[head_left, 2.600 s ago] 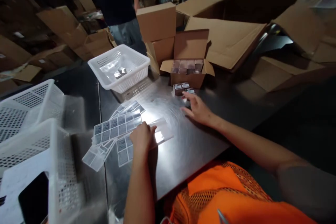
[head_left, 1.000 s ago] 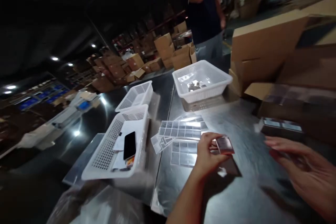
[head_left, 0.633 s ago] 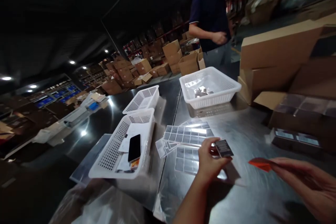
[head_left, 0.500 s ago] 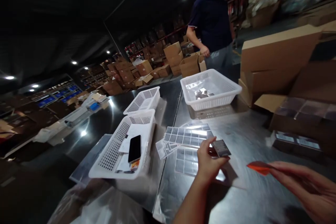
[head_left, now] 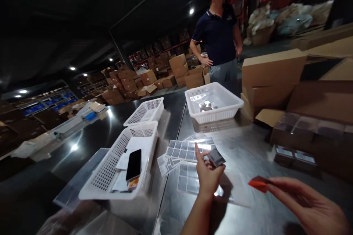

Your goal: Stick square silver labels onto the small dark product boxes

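My left hand (head_left: 206,176) holds a small dark, flat square box (head_left: 216,157) between thumb and fingers, with the index finger stretched out away from it. Below that hand lie sheets of grey rectangular labels (head_left: 182,149), partly overlapping on the metal table. My right hand (head_left: 306,200), at the lower right, pinches a small folded orange-red piece (head_left: 258,184) between thumb and fingertips; whether it is paper or plastic I cannot tell. The two hands are apart, with bare metal between them.
A white basket (head_left: 215,114) with small shiny pieces stands at the back. Two more white baskets stand left, the nearer (head_left: 118,161) holding papers and a phone (head_left: 134,165). Open cartons (head_left: 271,69) and dark packs (head_left: 293,158) are at the right. A person (head_left: 216,36) stands behind the table.
My left index finger has lifted and straightened off the small box, which stays in the hand. The whole view has shifted slightly. The person behind the table has turned a little.
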`<state>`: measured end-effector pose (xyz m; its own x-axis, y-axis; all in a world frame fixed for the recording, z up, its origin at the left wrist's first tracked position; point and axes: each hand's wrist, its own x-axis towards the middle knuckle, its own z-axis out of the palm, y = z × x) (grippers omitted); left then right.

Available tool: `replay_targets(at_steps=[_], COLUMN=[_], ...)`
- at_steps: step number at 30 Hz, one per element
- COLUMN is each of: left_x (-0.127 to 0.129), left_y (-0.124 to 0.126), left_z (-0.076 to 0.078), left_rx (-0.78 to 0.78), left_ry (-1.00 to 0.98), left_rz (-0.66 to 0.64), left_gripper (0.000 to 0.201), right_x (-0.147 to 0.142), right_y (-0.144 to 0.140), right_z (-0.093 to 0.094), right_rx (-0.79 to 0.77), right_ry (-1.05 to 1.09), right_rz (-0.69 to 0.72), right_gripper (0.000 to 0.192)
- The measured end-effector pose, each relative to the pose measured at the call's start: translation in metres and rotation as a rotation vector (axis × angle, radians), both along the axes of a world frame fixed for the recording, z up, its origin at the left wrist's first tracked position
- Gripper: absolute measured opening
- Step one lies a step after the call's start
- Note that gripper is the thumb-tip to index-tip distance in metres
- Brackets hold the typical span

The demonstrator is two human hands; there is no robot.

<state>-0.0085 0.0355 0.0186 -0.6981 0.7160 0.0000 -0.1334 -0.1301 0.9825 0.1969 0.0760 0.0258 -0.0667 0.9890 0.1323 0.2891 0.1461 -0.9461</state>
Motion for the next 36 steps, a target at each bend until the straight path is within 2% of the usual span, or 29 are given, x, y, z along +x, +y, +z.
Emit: replay_targets(at_steps=[3, 5, 10, 12, 14, 17, 20, 23, 25, 31, 36], left_x=[-0.008, -0.014, -0.026, -0.027, -0.026, -0.019, -0.011, -0.005, 0.001, 0.015, 0.017], left_y=[-0.001, -0.002, -0.002, -0.001, -0.001, -0.009, -0.017, -0.019, -0.021, -0.029, -0.029], left_z=[0.000, -0.001, -0.004, -0.003, -0.004, -0.007, -0.009, -0.010, -0.007, -0.002, -0.005], left_rx=[0.048, 0.075, 0.125, 0.132, 0.106, -0.010, -0.098, -0.106, -0.111, -0.110, -0.113], left_ry=[-0.023, -0.009, 0.044, 0.064, 0.091, 0.164, 0.331, 0.411, 0.438, 0.468, 0.431], left_rz=[0.105, 0.163, 0.260, 0.256, 0.197, 0.038, -0.176, -0.364, -0.436, -0.569, -0.643], left_gripper=[0.138, 0.141, 0.144, 0.138, 0.122, 0.085, 0.060, 0.055, 0.053, 0.054, 0.052], right_x=[-0.004, -0.005, -0.005, -0.004, -0.004, -0.006, -0.009, -0.009, -0.007, -0.003, -0.003], right_y=[-0.004, -0.005, -0.005, -0.004, -0.005, -0.009, -0.008, -0.002, -0.001, -0.005, -0.005], right_z=[0.016, 0.018, 0.011, 0.012, 0.016, 0.026, 0.028, 0.022, 0.018, 0.014, 0.013], right_rx=[-0.135, -0.160, -0.067, -0.054, -0.084, -0.155, -0.171, -0.225, -0.258, -0.302, -0.401], right_ry=[0.175, 0.187, 0.168, 0.154, 0.134, 0.175, 0.373, 0.460, 0.456, 0.451, 0.432], right_rz=[0.039, 0.051, 0.080, 0.107, 0.127, 0.135, 0.188, 0.240, 0.264, 0.376, 0.357], right_gripper=[0.023, 0.025, 0.021, 0.020, 0.021, 0.031, 0.047, 0.052, 0.051, 0.058, 0.065])
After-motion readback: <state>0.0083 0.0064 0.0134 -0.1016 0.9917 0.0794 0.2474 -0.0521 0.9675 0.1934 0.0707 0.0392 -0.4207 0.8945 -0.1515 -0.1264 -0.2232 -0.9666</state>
